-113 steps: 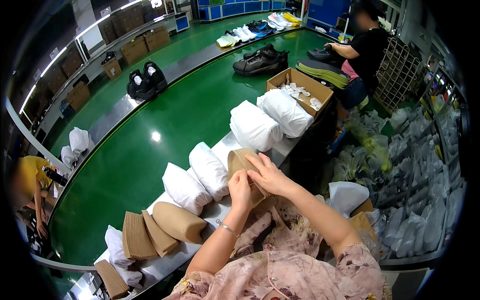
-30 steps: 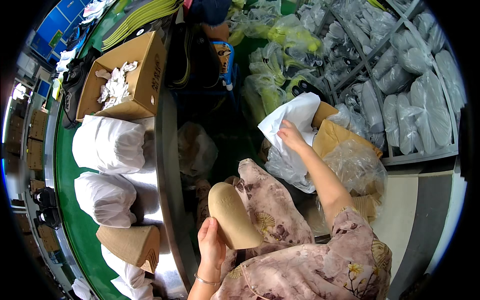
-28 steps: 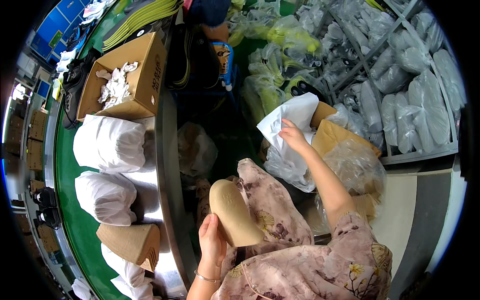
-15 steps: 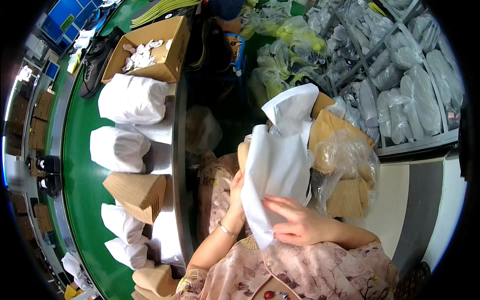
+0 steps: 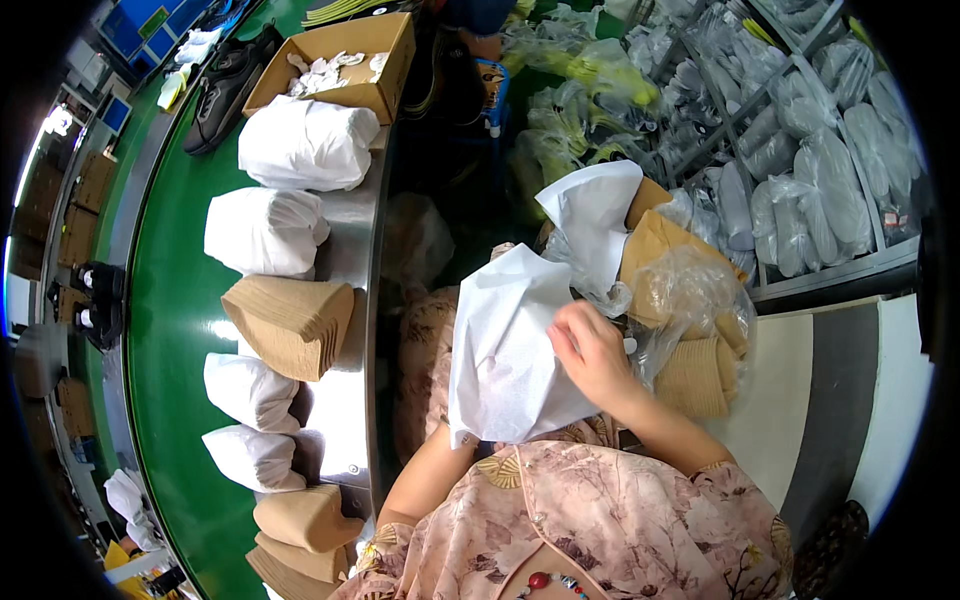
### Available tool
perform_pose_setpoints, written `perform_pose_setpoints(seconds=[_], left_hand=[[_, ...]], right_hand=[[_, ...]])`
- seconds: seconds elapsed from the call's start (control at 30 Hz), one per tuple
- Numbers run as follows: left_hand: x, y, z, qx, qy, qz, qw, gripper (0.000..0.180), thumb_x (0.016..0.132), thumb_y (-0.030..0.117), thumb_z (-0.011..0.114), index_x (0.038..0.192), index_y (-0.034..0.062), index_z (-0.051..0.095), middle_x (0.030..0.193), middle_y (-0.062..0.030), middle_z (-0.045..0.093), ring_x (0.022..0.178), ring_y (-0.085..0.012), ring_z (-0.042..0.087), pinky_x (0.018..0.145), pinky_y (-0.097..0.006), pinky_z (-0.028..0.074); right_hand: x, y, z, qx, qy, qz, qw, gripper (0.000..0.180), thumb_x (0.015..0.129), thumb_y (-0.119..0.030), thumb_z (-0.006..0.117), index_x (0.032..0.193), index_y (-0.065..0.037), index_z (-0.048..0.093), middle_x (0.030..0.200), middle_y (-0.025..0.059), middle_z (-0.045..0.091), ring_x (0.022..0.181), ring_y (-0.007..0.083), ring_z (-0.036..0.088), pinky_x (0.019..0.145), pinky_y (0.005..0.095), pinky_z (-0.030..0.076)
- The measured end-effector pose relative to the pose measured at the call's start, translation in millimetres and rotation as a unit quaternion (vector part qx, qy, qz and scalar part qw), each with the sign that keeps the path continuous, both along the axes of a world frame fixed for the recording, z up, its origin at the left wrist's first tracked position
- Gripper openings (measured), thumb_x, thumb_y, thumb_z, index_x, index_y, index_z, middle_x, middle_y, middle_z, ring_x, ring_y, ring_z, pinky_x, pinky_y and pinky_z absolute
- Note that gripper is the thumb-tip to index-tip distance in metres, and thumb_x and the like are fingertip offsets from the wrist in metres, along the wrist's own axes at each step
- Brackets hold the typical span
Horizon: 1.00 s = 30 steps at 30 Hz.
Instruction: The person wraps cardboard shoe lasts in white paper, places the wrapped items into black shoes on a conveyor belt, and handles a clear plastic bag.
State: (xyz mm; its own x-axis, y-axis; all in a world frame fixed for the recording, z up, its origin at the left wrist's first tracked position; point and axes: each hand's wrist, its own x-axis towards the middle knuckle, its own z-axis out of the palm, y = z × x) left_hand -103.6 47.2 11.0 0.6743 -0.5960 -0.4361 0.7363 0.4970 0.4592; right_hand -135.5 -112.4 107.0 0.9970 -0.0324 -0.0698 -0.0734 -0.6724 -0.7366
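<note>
A thin white sheet [image 5: 505, 370], paper or cloth, is spread in front of my body with creases across it. My left forearm [image 5: 432, 478] runs up beneath its lower left corner, and the sheet hides that hand and its fingers. My right hand [image 5: 595, 355] is over the sheet's right side with the fingers curled in. Whether a bit of the sheet is pinched in them is hidden. Just beyond lies another white sheet [image 5: 597, 215], on top of tan paper [image 5: 665, 255].
To the left, a metal-edged green table [image 5: 180, 330] holds white-wrapped bundles [image 5: 305, 145], nested tan cardboard forms [image 5: 290, 315], an open carton [image 5: 395, 75] and a dark shoe [image 5: 232, 95]. At right are a clear plastic bag [image 5: 690, 300] and a metal rack [image 5: 845, 275] of bagged grey items.
The sheet, which hung long and folded over a tan form, is now spread wider and covers my left hand. My right hand has risen and its fingers have curled. The view has shifted slightly.
</note>
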Motion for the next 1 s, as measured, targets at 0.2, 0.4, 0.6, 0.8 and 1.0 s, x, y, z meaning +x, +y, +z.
perform_pose_setpoints(seconds=[0.2,0.4,0.6,0.8,1.0], left_hand=[[2.5,1.6,7.4,0.01,-0.027,-0.006,1.0,0.031,0.092,0.023,0.044,0.115,0.0033,0.049,0.101,-0.0089,0.059,0.086,-0.0183,0.059,0.075,-0.031,0.052],[13.8,7.1,15.3,0.044,-0.061,-0.02,0.997,0.036,0.093,0.026,0.042,0.12,0.003,0.047,0.106,-0.0104,0.058,0.089,-0.0202,0.059,0.076,-0.032,0.052],[16.6,24.1,-51.4,-0.011,0.06,-0.047,0.997,0.043,0.091,0.028,0.045,0.125,0.0024,0.044,0.11,-0.0128,0.056,0.094,-0.0221,0.059,0.08,-0.034,0.051],[18.6,15.2,-26.2,-0.03,0.061,-0.057,0.996,0.042,0.091,0.029,0.046,0.124,0.0026,0.045,0.109,-0.0127,0.057,0.094,-0.0223,0.059,0.08,-0.033,0.051],[16.0,12.9,-19.5,-0.037,0.068,-0.06,0.995,0.041,0.091,0.029,0.047,0.122,0.0028,0.047,0.108,-0.0126,0.057,0.094,-0.0225,0.059,0.08,-0.033,0.051]], right_hand=[[23.3,0.4,-45.5,-0.129,0.038,0.096,0.986,0.076,0.082,-0.042,0.056,0.137,-0.007,0.018,0.127,0.0297,0.034,0.111,0.0421,0.044,0.09,0.0412,0.04],[14.7,-23.8,-46.3,-0.11,0.036,0.199,0.973,0.089,0.074,-0.041,0.064,0.14,-0.008,0.014,0.134,0.0244,0.031,0.111,0.0416,0.045,0.092,0.0413,0.04],[18.3,-24.5,-33.8,-0.086,0.053,0.223,0.97,0.1,0.066,-0.04,0.071,0.141,-0.009,0.013,0.132,0.0236,0.034,0.113,0.0401,0.044,0.093,0.0414,0.039],[14.1,-15.2,-39.1,-0.014,0.056,0.162,0.985,0.101,0.063,-0.033,0.074,0.14,-0.008,0.014,0.126,0.0222,0.039,0.116,0.0386,0.041,0.094,0.0388,0.037],[5.4,-17.8,-41.7,0.055,0.083,0.144,0.985,0.096,0.064,-0.025,0.073,0.14,-0.008,0.017,0.125,0.0218,0.041,0.116,0.0371,0.042,0.095,0.0374,0.036]])
